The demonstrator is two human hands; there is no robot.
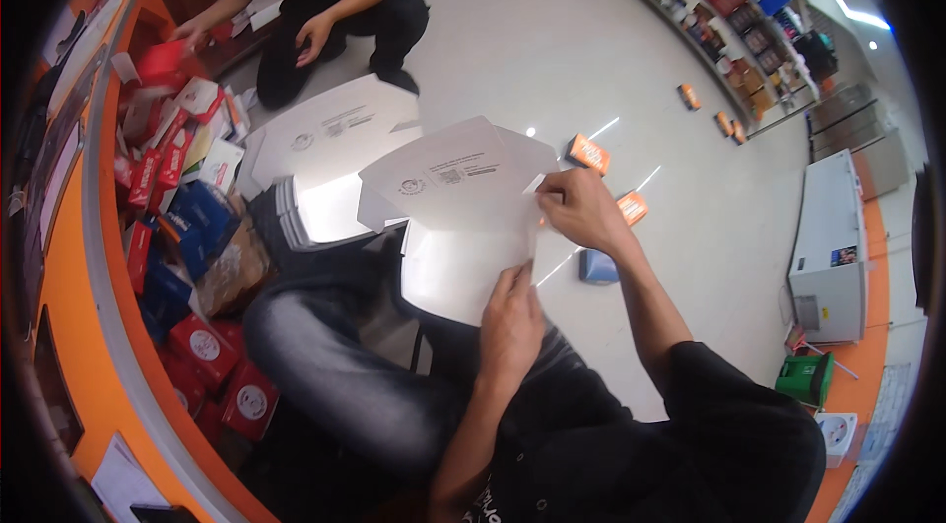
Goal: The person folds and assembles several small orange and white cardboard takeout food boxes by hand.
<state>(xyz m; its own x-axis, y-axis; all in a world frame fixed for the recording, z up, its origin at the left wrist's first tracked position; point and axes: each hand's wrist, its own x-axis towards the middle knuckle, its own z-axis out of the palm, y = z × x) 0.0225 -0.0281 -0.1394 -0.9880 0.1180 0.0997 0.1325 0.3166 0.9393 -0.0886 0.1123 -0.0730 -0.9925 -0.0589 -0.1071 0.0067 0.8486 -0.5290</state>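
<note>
A part-folded white paper food box [468, 257] is held over my lap, its printed lid flap raised at the far side and its pale inside facing up. My left hand [512, 324] grips the near right wall of the box, thumb and fingers closed together. Farther up on the right, my right hand [576, 213] pinches the box's right corner flap between thumb and fingers. Just left of the box lies a stack of flat box blanks [335, 203], with printing on the top one's far panel. The far ends of my fingers are partly hidden by the cardboard.
Red folded boxes [202, 346] and blue boxes [197, 223] are heaped along an orange counter [74, 316] at left. A crouching co-worker [335, 6] reaches into that heap. Orange boxes [588, 154] lie on the floor. A white chest freezer [828, 247] stands at right.
</note>
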